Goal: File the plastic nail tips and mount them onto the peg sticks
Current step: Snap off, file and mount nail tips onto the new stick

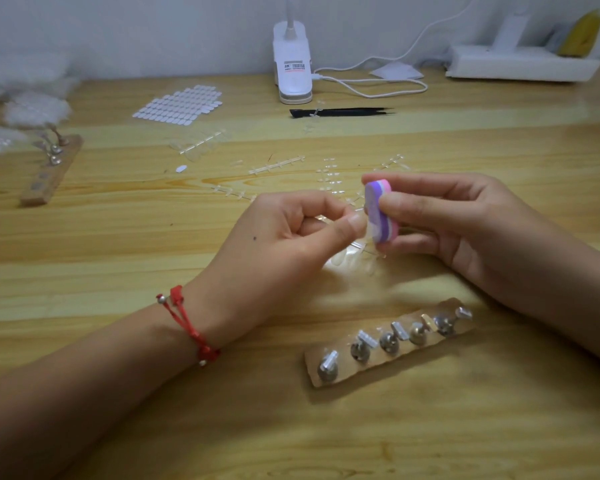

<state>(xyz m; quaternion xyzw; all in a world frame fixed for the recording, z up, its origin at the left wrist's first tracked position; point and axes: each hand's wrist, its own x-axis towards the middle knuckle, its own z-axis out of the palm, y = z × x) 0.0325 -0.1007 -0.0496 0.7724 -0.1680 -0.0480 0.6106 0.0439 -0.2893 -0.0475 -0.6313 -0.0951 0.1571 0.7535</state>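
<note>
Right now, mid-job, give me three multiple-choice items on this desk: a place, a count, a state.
1. Where do the black tweezers lie? A. just in front of the white clip lamp base B. on the sticker sheet C. at the desk's near edge
2. How many metal pegs stand on the near wooden strip? A. three B. five C. eight
3. What does the right hand do? A. rests flat B. holds the purple-and-pink buffer block C. lifts the tweezers
Answers: 1 A, they lie just before the lamp; 2 B, five stand in a row; 3 B, it grips the block beside the clear plastic nail tip that the left hand pinches.
</note>
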